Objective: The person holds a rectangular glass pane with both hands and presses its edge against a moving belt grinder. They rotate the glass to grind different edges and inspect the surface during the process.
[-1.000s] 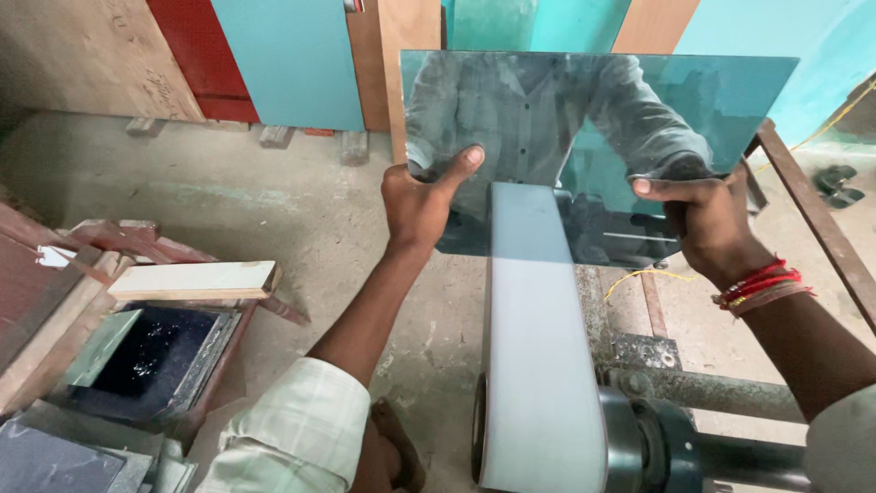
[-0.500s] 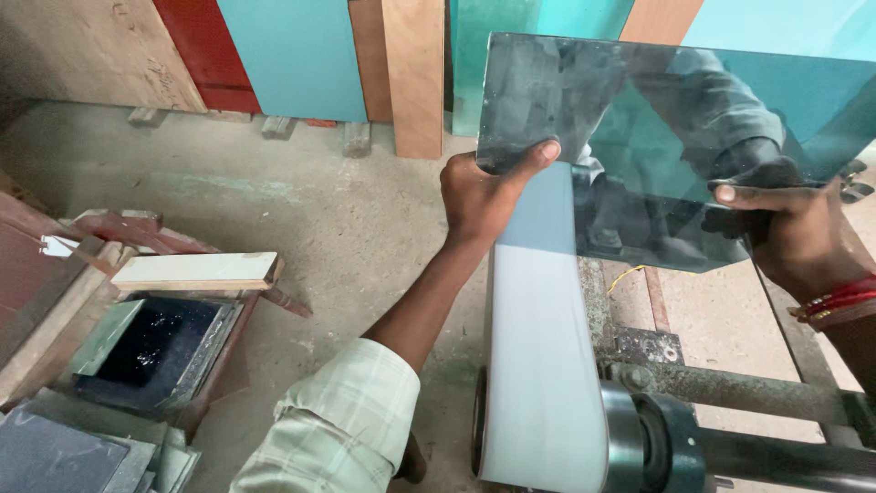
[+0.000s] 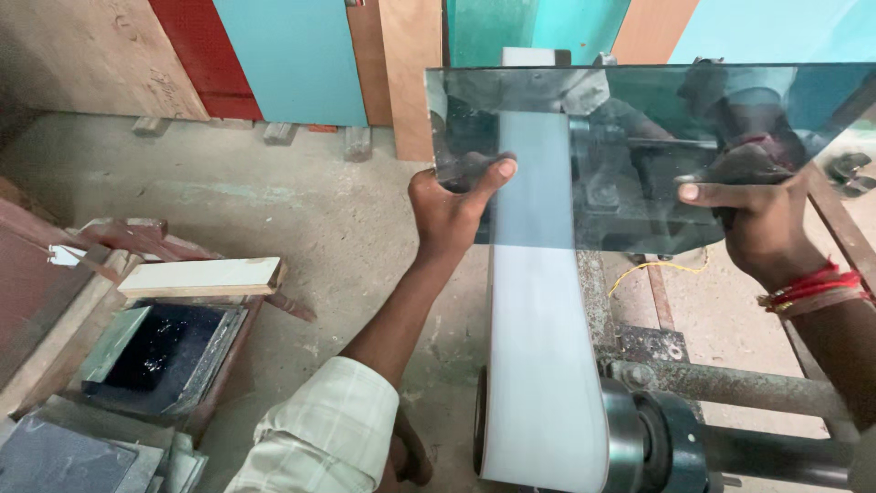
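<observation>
Both hands grip a tinted glass sheet (image 3: 630, 155) over the white sanding belt (image 3: 538, 365): left hand (image 3: 452, 215) and right hand (image 3: 762, 228) fingers pinching its lower edge.

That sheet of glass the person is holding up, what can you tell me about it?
The glass sheet is a flat, rectangular pane with a dark grey-green tint, see-through yet reflective, mirroring the person and surroundings. Its edges look thin and straight; no cracks show. It is held nearly level, tilted slightly, above the white belt of a machine. The left hand grips its near left corner, thumb on top; the right hand holds the near edge further right, thumb on top. Its far right end runs out of view.
</observation>
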